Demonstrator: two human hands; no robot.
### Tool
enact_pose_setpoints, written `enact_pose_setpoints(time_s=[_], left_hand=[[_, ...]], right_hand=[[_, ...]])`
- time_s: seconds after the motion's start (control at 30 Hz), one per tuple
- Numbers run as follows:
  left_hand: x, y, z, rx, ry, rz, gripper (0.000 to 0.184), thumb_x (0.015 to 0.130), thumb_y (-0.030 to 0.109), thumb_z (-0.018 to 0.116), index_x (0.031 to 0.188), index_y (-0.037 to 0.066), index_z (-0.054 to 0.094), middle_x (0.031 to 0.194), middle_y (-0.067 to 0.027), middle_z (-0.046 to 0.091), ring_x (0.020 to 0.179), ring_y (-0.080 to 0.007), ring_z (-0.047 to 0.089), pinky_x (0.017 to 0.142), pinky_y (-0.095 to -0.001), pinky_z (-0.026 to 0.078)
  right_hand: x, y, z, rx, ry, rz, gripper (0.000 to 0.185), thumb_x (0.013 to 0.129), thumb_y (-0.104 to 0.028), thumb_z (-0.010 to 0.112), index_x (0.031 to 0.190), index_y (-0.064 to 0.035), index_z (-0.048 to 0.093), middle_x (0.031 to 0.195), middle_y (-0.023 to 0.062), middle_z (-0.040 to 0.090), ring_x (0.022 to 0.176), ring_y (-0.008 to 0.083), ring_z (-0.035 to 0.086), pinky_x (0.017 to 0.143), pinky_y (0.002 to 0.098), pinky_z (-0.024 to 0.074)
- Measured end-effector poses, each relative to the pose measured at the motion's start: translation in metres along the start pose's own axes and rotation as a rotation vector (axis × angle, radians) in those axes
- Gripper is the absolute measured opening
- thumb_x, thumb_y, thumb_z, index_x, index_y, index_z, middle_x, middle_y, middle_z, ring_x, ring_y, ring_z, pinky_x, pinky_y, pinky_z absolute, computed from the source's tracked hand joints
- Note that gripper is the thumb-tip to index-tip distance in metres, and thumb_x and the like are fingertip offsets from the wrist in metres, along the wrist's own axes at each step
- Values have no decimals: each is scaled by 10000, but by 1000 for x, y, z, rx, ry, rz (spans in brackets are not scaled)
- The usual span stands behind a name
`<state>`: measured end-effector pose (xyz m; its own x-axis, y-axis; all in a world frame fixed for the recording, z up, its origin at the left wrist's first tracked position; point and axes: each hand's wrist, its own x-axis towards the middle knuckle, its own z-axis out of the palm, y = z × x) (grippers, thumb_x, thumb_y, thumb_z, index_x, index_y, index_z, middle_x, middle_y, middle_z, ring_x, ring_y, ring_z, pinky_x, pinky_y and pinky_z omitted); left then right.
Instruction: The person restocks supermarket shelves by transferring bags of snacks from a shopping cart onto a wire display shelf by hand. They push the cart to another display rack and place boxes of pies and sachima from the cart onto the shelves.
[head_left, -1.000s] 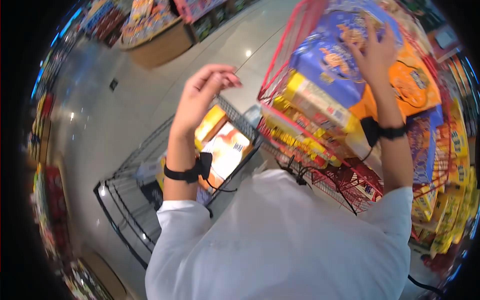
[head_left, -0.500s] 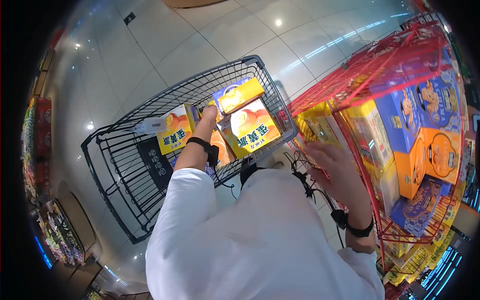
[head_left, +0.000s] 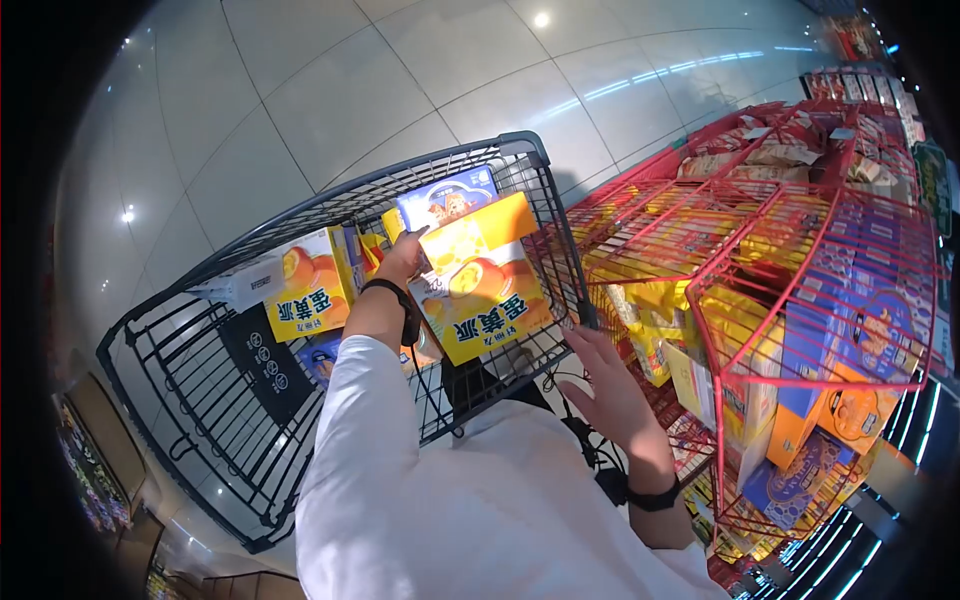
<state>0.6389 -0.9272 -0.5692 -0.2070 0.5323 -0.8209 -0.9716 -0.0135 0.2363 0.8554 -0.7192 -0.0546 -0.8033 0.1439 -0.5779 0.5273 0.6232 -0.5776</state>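
In the shopping cart [head_left: 340,190], my left hand [head_left: 403,258] is closed at the upper left edge of a yellow box of egg yolk pies [head_left: 485,300]; its fingertips are partly hidden. Beyond that box lies a purple snack box [head_left: 447,198]. A second yellow pie box [head_left: 308,283] stands to the left of my left wrist. My right hand [head_left: 608,395] holds nothing. Its fingers are stretched out close to the cart's near right corner, and whether they touch the rim I cannot tell.
A red wire display bin [head_left: 700,275] full of packaged snacks stands right beside the cart. Purple boxes [head_left: 800,480] and orange boxes [head_left: 855,415] show through its mesh. Pale floor tiles [head_left: 330,90] stretch beyond the cart. A dark panel [head_left: 262,362] lies inside the cart's left part.
My view has shifted, and the cart appears larger. My left hand has come to the yellow box's edge. My right hand has moved left, from beside the red bin towards the cart's corner.
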Motion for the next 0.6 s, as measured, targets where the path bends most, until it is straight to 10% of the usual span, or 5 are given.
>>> enact_pose_setpoints(time_s=[0.3,0.6], left_hand=[[-5,-10,-7,26,-43,2,399,958,210,599,1302,25,518,1149,-127,666,961,-249,688,745,-399,575],[-2,12,18,115,230,-121,758,868,536,705,1410,120,376,1289,-120,598,1043,-285,643,724,-572,505]], right_hand=[[182,22,41,-588,256,-314,741,792,-67,697,1467,-193,418,1563,147,287,1467,403,227,1141,597,239],[225,31,53,-669,243,-395,642,708,-127,766,1301,-184,527,1258,73,507,1294,296,427,1067,593,315]])
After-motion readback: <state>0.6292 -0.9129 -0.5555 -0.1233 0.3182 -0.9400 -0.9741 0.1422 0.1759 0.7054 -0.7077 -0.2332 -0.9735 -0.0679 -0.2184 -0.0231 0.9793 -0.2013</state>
